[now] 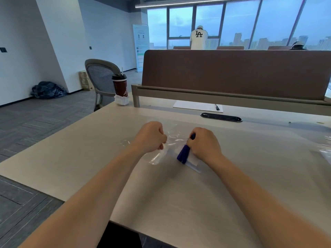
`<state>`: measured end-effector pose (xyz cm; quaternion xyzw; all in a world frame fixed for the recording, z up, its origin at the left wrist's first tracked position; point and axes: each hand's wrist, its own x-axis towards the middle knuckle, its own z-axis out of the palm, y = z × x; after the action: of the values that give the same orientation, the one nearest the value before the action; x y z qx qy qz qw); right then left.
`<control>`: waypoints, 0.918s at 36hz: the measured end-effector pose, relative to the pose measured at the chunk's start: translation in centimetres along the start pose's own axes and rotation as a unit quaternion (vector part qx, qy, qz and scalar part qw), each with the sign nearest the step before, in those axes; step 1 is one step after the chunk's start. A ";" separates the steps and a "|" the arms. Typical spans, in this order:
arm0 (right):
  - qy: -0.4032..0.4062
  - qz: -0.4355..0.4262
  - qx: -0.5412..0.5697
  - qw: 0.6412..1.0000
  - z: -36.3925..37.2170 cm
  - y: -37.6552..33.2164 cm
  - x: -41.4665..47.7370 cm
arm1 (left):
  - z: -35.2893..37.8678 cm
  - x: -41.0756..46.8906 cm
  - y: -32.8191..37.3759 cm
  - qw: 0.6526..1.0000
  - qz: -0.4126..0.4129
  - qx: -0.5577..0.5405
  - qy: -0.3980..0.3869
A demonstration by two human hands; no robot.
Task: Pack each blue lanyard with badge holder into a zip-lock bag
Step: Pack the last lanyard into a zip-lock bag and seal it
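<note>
Both hands work at twelve o'clock, just in front of me on the worktop (pixel 179 194). My left hand (pixel 149 136) is curled, pinching one edge of a clear zip-lock bag (pixel 159 156). My right hand (pixel 204 144) is clenched round the folded blue lanyard (pixel 183 154). The strap's loose end hangs below my fist against the bag. A pale flat piece just beside it at four o'clock looks like the badge holder (pixel 193 161), though I cannot tell for sure. Whether the lanyard is already past the bag's mouth or only lying on it, the plastic is too clear to show.

I judge this bag as mid-filling: the lanyard is not yet fully in and the zip not yet pressed shut. I see no finished pack anywhere.

Count: one lanyard, one bag in hand. At three o'clock, at the frame's edge, lies more clear plastic (pixel 326 149), perhaps spare bags; I cannot count them.

Farther off at twelve o'clock sit one black cable slot (pixel 221 117), then one paper sheet (pixel 195 105) with one pen (pixel 217 107) on it. At ten o'clock stands one lidded cup (pixel 120 86), with one chair (pixel 100 74) behind it. Beyond the brown divider (pixel 232 72), two people are by the windows.
</note>
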<state>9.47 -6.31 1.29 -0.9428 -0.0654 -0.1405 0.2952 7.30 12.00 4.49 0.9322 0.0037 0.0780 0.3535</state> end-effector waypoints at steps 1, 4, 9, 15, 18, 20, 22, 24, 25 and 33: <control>0.002 -0.005 -0.011 1.000 -0.2 0.0 0.0 | -0.3 0.2 -0.1 1.000 0.000 0.012 0.010; 0.011 -0.002 -0.036 0.999 -0.9 0.6 0.3 | -1.4 0.6 -0.5 0.999 -0.002 0.034 0.037; 0.027 0.023 -0.035 0.999 -1.5 1.4 0.7 | -3.3 1.0 -0.7 1.000 -0.023 0.002 0.009; 0.033 0.042 0.023 0.998 -0.7 0.6 0.2 | -1.3 0.4 -0.5 0.989 -0.033 -0.146 -0.011; 0.040 0.040 0.040 0.998 -0.5 0.3 0.0 | -0.7 0.3 -0.5 0.984 -0.039 -0.173 -0.009; 0.046 0.045 0.047 0.997 -0.6 0.3 0.0 | -0.6 0.2 -0.6 0.984 -0.028 -0.172 -0.026; 0.048 0.051 0.050 0.996 -0.7 0.5 0.1 | -0.6 0.0 -0.6 0.987 -0.016 -0.154 -0.044; 0.046 0.058 0.048 0.996 -1.0 0.8 0.2 | -0.9 -0.2 -0.7 0.992 -0.011 -0.113 -0.052; 0.045 0.063 0.044 0.996 -1.1 1.0 0.2 | -1.2 -0.2 -0.7 0.995 -0.010 -0.086 -0.054; 0.040 0.091 0.029 0.995 -1.4 1.9 0.8 | -2.8 0.4 -1.6 0.999 -0.015 -0.038 -0.028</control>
<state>10.27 -8.63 1.60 -0.9294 0.0282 -0.1493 0.3363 7.40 15.06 5.52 0.9197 0.0053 0.0470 0.3897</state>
